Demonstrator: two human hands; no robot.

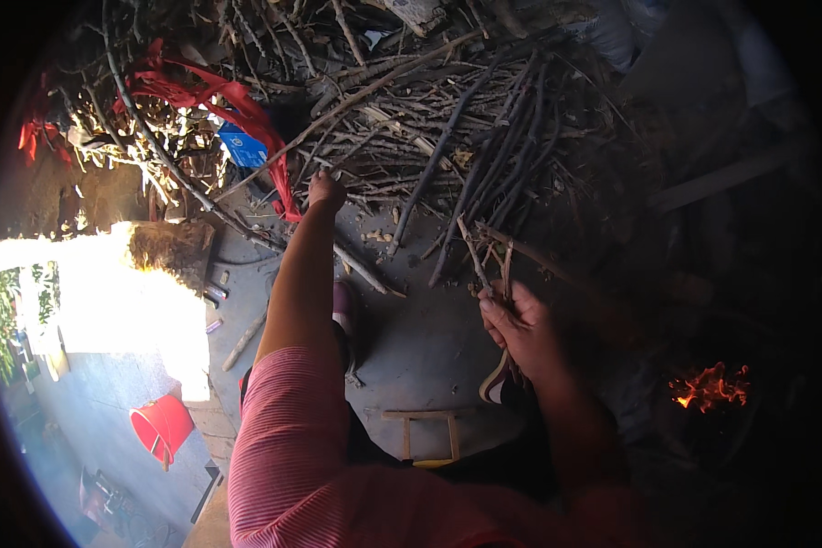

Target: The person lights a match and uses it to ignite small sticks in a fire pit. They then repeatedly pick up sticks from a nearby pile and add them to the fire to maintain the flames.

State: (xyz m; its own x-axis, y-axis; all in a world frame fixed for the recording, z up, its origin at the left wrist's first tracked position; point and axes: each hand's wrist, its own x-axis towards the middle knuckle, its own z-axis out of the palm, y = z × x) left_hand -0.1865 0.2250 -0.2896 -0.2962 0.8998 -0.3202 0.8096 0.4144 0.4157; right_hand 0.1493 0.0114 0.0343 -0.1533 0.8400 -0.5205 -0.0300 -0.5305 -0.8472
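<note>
My right hand [514, 322] is closed around a few thin dry sticks [476, 257], whose forked ends point away from me. Stretched forward, my left hand [326, 190] is at the near left edge of a large pile of sticks [411, 151]; its fingers seem to grip a thin twig, but the contact is too small to tell. Just left of that hand hang a red plastic strip [246, 113] and a blue box [245, 145]. Several thicker dark branches [445, 144] lie across the pile's right part.
Flames [710, 388] burn in the dark at the right. A small wooden stool [428, 415] stands by my legs. Loose sticks [366, 268] and peanut-like bits [377, 235] lie on the floor. A long curved branch [157, 147] crosses the left side. A red bucket [162, 426] is at the lower left.
</note>
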